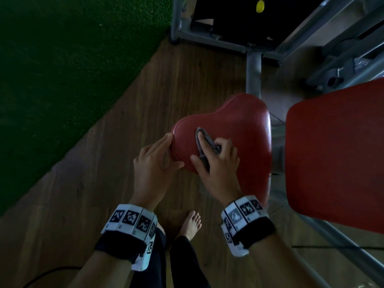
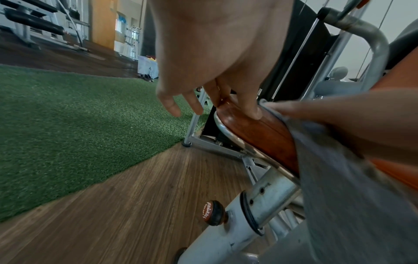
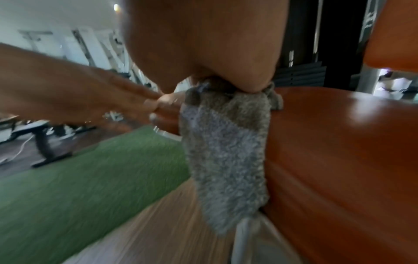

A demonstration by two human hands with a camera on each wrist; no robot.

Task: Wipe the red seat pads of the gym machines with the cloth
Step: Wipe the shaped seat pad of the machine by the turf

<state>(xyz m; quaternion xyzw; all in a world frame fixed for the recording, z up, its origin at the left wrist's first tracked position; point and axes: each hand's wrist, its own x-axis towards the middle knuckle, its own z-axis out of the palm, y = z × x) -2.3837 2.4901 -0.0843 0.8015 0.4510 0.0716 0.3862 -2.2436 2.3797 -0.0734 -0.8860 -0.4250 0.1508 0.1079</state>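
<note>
The person stood over the red seat pad [image 1: 239, 129] near the middle of the head view, with a second red pad [image 1: 332, 154] filling the right edge, just beside the first. The right hand [image 1: 218, 163] was bunched around the grey cloth [image 1: 204, 142], fingers curled into it and pressing it onto the near left part of the seat; in the right wrist view the cloth's tail hung down over the pad's edge at centre frame. The left hand [image 1: 154, 161] lay with its fingers straight and apart, holding nothing, fingertips touching the seat's left rim as if steadying it. I judged the wiping of this first pad to be under way, with most of its surface toward the upper right still to cover. The next move would seem to call for sweeping the cloth across toward the metal post [image 1: 253, 73], then shifting to the larger pad.
</note>
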